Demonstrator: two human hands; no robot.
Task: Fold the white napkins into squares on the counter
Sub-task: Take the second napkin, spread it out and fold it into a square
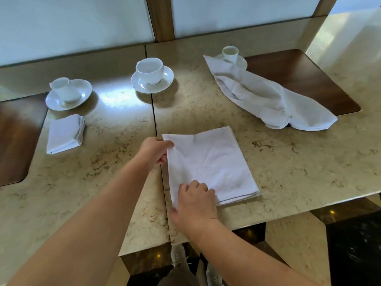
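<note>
Part-folded napkin [210, 164] lay flat near the 6 o'clock edge of the tabletop [288, 162]. Left hand [155, 150] pinched its 10 o'clock corner; right hand [194, 200] gripped the near corner, fingers curled, though its thumb appeared hidden. Risk: uneven pull from the two hands could shear the stacked layers, skewing the square. Unfolded napkin [268, 98] at 1 o'clock lay against a saucer [242, 60]; tugging it could upset the cup [230, 53].

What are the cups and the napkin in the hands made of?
The cups look like glazed white ceramic: smooth, with shiny highlights. The napkin under the left hand and right hand looks like matte woven cloth: soft creases, layered edges. Exact fibre unclear.
</note>
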